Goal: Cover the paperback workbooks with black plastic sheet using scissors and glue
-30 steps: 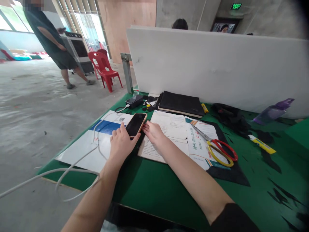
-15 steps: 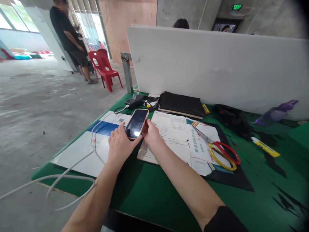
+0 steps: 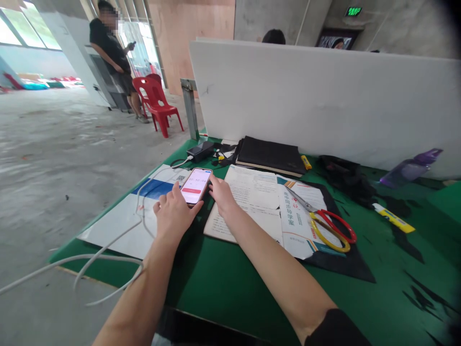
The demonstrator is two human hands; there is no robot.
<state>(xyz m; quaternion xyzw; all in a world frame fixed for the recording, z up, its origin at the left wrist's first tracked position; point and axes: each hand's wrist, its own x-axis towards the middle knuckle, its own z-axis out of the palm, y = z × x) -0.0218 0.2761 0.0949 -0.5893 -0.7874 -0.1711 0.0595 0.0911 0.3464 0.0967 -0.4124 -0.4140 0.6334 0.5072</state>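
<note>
A smartphone (image 3: 196,186) with a lit screen showing a timer and a red button is held between both hands. My left hand (image 3: 176,211) grips its left side and lower corner, the thumb along the bottom edge. On the right edge, the fingers of my right hand (image 3: 221,194) are closed against the phone. Beneath and to the left lies a white and blue paper (image 3: 126,223). Just right of my right hand is an open booklet (image 3: 252,192). Scissors (image 3: 329,223) with red and yellow handles rest on its right-hand page.
A white cable (image 3: 104,254) loops over the table's left edge to a black power bank (image 3: 200,151). Behind are a black notebook (image 3: 270,154) and a white partition (image 3: 324,101). A purple bottle (image 3: 410,168) and a yellow cutter (image 3: 394,218) lie right. Another person (image 3: 113,57) stands beyond red chairs (image 3: 154,101).
The phone's screen has gone from dark to lit with a timer. Both hands and the phone have lowered slightly. The person in the background has turned and now holds up a dark object.
</note>
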